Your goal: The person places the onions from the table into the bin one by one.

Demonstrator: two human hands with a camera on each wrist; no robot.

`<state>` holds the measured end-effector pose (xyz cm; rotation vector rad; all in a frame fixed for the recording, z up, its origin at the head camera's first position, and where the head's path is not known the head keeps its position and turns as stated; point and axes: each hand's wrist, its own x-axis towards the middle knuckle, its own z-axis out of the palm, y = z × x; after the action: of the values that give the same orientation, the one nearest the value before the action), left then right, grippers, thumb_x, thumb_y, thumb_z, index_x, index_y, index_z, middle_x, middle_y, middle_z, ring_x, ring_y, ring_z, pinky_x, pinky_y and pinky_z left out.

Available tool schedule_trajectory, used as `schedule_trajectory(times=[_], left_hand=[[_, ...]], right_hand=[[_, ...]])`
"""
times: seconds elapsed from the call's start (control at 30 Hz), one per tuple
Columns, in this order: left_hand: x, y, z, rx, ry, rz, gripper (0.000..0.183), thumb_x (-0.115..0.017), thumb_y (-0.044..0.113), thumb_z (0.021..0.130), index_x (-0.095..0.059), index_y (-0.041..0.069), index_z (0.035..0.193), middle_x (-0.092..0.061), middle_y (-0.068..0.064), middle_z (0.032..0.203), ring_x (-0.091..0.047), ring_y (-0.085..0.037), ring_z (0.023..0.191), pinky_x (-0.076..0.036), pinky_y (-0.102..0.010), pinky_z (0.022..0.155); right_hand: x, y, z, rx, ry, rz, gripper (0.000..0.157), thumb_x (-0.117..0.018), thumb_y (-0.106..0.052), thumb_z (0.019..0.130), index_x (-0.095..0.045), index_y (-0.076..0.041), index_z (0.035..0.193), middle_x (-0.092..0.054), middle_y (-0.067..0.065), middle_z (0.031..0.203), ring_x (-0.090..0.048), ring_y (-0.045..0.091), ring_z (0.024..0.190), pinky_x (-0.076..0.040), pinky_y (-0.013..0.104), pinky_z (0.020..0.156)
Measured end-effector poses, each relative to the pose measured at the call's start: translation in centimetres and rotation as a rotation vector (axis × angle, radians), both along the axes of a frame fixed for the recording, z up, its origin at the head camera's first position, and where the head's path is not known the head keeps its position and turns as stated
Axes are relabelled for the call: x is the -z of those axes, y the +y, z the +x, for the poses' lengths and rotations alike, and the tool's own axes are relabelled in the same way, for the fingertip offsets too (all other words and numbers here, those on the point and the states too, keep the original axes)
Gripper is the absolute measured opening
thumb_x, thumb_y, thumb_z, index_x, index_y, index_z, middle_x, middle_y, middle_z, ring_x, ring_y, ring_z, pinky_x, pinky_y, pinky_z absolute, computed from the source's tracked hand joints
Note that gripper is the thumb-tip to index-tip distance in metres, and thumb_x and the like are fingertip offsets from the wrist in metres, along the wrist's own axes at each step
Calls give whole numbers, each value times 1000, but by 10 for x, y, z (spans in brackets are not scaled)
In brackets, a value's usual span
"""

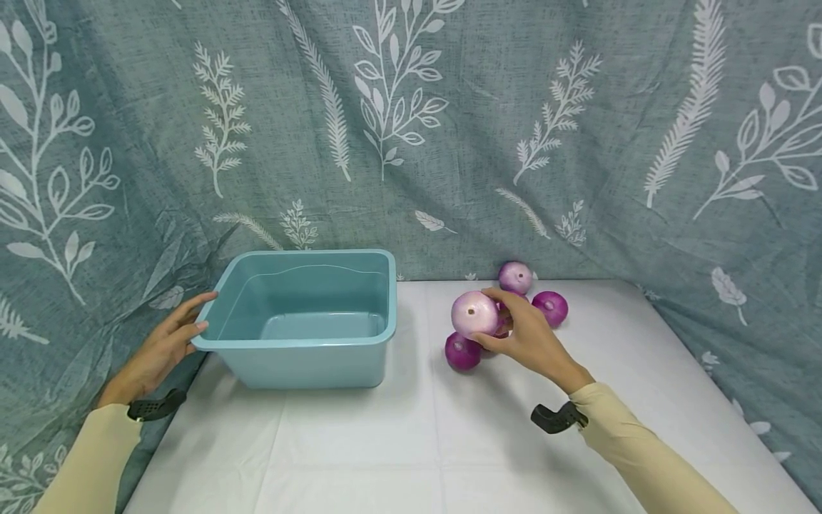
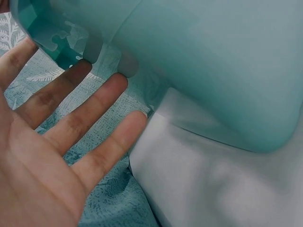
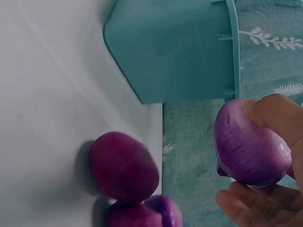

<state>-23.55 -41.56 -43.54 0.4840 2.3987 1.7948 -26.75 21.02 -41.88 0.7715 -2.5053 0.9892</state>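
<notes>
My right hand grips a pale purple onion between thumb and fingers, up over the other onions. In the right wrist view the held onion is raised off the cloth, thumb on top and fingers beneath. A darker purple onion lies just below it in the head view. To the left stands a teal plastic tub, its inside bare where it shows. My left hand is at the tub's left rim, and its fingers reach out nearly straight along the outer wall in the left wrist view.
Behind the right hand lie a dark purple onion and a paler one, with others partly hidden by the hand. White cloth covers the table. A leaf-patterned curtain hangs along the back and sides.
</notes>
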Motion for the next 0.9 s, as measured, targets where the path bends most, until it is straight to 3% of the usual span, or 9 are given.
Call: schedule_trajectory(times=[0.2, 0.4, 0.5, 0.7, 0.9], left_hand=[[1, 0, -1, -10, -1, 11, 59, -40, 19, 113, -17, 27, 167, 2, -2, 173, -10, -30, 154, -44, -21, 93], [1, 1, -3, -28, -2, 5, 59, -41, 21, 113, -18, 28, 167, 0, -8, 173, -29, -13, 143, -48, -22, 93], [1, 2, -3, -35, -1, -2, 59, -42, 22, 113, -18, 28, 167, 0, -10, 172, -31, -12, 142, -48, -22, 92], [1, 2, -4, -36, 5, 0, 59, -41, 21, 113, -18, 27, 167, -1, -12, 172, -37, -3, 134, -49, -22, 92], [2, 2, -3, -32, 12, 14, 59, -41, 20, 113, -17, 24, 167, -4, -15, 171, -45, -1, 129, -51, -24, 91]], right_hand=[[-12, -24, -6, -55, 13, -33, 75, -92, -30, 79, -57, -6, 141, -66, 4, 127, -67, 17, 91, -58, 38, 76], [-23, -48, -10, -116, -67, -109, 75, -92, -28, 79, -56, -7, 142, -64, 6, 127, -70, 18, 91, -61, 36, 76], [-30, -60, -13, -131, -79, -126, 76, -92, -28, 79, -56, -9, 143, -63, 5, 128, -69, 17, 91, -61, 37, 76], [-40, -82, -15, -133, -68, -116, 78, -92, -31, 79, -54, -9, 144, -61, 4, 131, -68, 14, 92, -59, 29, 75], [-43, -103, -16, -186, -69, -158, 77, -91, -31, 80, -54, -8, 144, -61, 6, 130, -68, 17, 93, -61, 34, 76]])
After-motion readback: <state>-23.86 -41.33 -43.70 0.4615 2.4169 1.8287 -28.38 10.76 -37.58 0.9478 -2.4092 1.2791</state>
